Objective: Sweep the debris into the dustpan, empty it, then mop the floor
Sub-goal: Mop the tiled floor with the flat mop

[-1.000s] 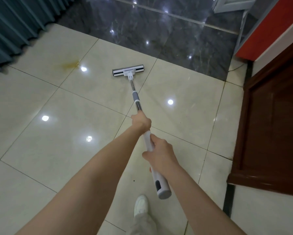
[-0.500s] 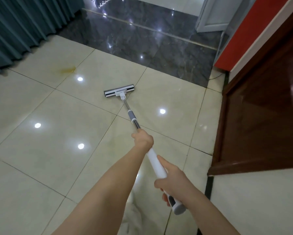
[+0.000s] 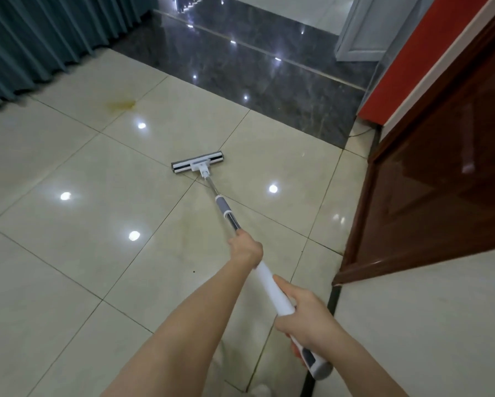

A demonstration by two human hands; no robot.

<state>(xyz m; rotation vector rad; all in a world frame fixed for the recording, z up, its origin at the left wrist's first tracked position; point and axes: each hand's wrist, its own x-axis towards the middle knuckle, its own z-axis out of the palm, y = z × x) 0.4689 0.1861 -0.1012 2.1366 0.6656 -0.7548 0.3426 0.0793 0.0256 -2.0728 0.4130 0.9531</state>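
A flat mop with a white and grey head [image 3: 197,165] lies on the glossy cream floor tiles [image 3: 83,224], its pole [image 3: 270,287] slanting back toward me. My left hand [image 3: 245,249] is closed around the pole where the white grip starts. My right hand [image 3: 306,319] grips the pole lower down, close to its grey end cap. A yellow-brown stain [image 3: 121,104] marks a tile beyond the mop head, to the left. A small dark speck [image 3: 194,271] lies on the tile left of my left forearm.
Teal curtains [image 3: 40,44] hang along the left. A band of dark marble floor [image 3: 254,73] runs across the back. A dark red wooden door [image 3: 441,173] and a white wall [image 3: 426,325] stand close on the right, with a red panel [image 3: 412,58] behind.
The mop head has been drawn back toward me across the tiles, away from the dark marble band. Both hands stayed on the pole, and the view shifted so the door looms larger.
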